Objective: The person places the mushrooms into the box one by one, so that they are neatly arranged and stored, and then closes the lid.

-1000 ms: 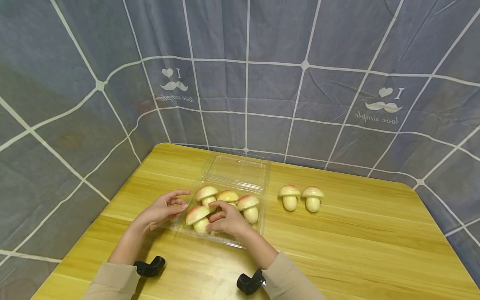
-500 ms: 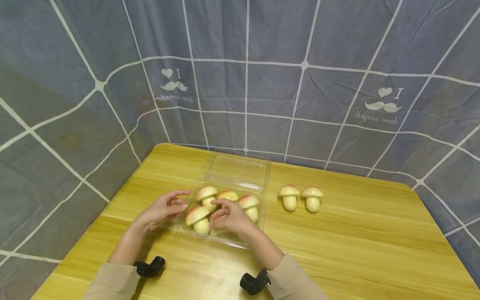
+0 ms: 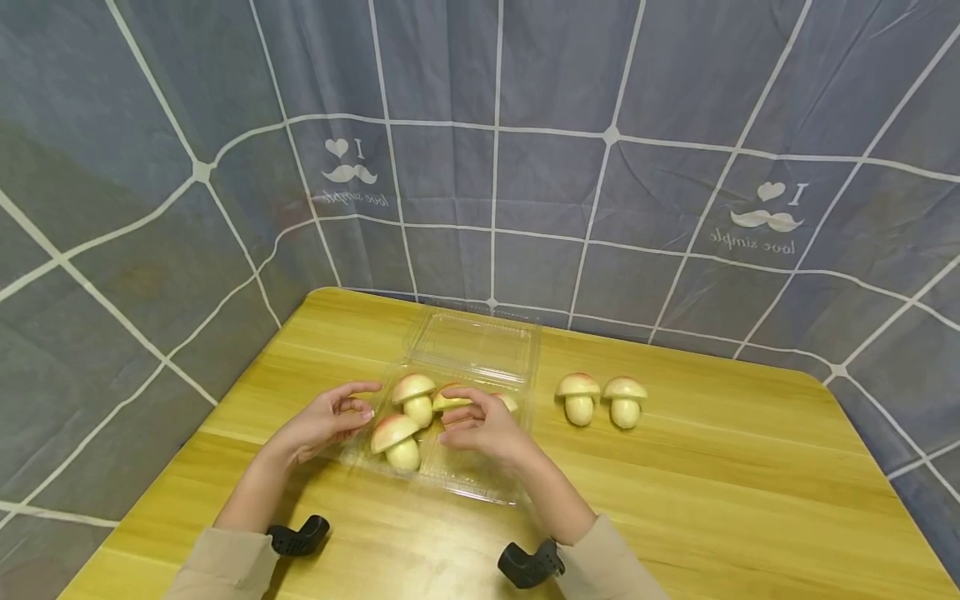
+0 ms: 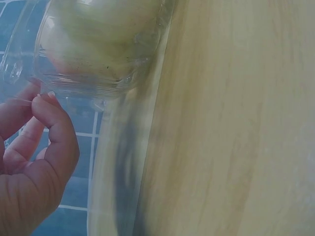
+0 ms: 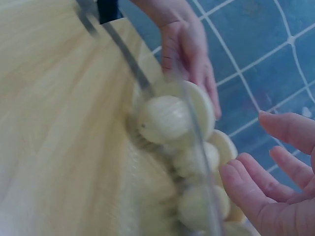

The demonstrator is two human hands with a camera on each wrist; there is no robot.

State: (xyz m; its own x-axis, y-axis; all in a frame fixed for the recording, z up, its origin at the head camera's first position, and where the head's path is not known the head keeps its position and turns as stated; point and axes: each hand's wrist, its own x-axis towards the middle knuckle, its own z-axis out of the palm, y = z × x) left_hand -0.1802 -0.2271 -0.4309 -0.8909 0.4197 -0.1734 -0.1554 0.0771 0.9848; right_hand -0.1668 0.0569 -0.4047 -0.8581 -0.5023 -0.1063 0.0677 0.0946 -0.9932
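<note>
A hinged clear plastic box lies with its lid folded back. Inside sit several cream, red-tinged mushroom-shaped pieces, with one at the front left and another behind it. My left hand pinches the box's left rim between thumb and finger, as the left wrist view shows. Over the box's right half hovers my right hand, fingers spread and nothing in them. It partly hides a yellowish piece and one at the right.
Two more mushroom-shaped pieces stand side by side on the wooden table to the right of the box, a left one and a right one. A grey checked curtain hangs behind the table.
My right hand has drawn away to the right from the front left mushroom-shaped piece and now covers more of the right one. My left hand has stayed at the rim.
</note>
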